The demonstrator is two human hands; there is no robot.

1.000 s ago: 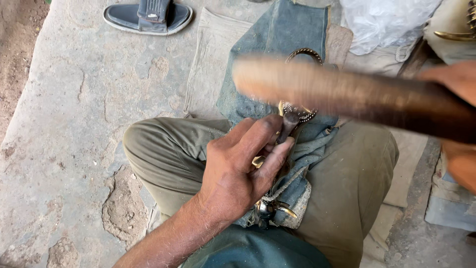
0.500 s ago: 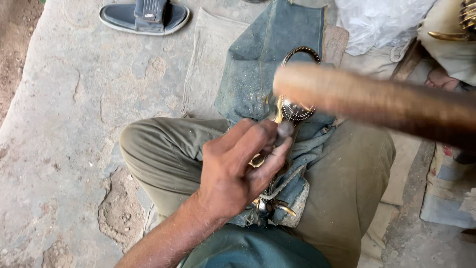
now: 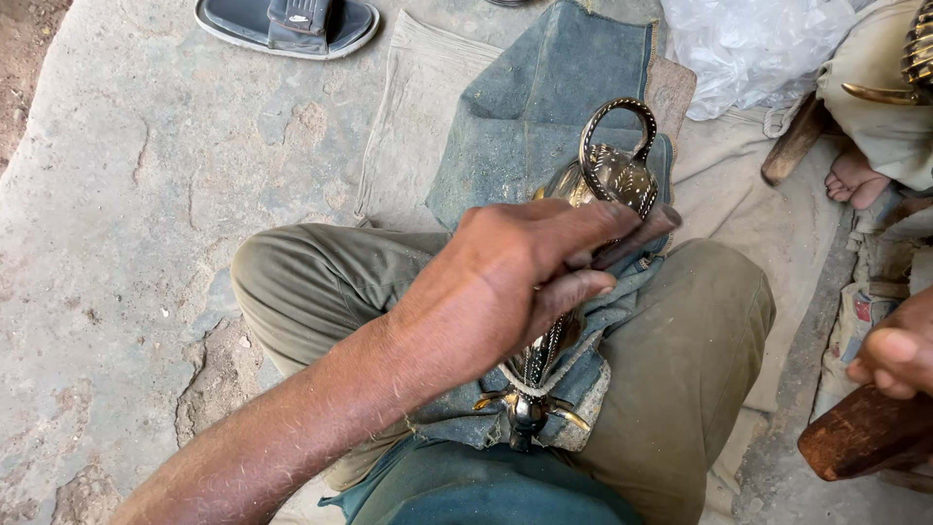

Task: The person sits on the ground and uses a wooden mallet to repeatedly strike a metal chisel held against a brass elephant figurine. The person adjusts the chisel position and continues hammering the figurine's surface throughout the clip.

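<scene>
My left hand (image 3: 505, 282) rests across my lap, its fingers pinching a short dark metal punch (image 3: 637, 236). The punch tip sits against a patterned brass vessel (image 3: 622, 175) with a looped handle (image 3: 614, 117), which lies on a blue cloth (image 3: 544, 97) over my crossed legs. The hand hides the vessel's middle; its narrow end with small brass prongs (image 3: 530, 408) shows below the hand. At the lower right edge, my right hand (image 3: 894, 355) grips a brown wooden mallet (image 3: 860, 437), held low and away from the vessel.
A grey sandal (image 3: 287, 24) lies on the stone floor at the top. A crumpled clear plastic bag (image 3: 748, 49) sits top right. Another person's bare foot (image 3: 855, 175) and a wooden handle (image 3: 792, 141) lie on the pale cloth at right.
The wooden mallet, swung across the view above the vessel before, has dropped to the lower right edge. My left hand has shifted over the vessel, still holding the punch.
</scene>
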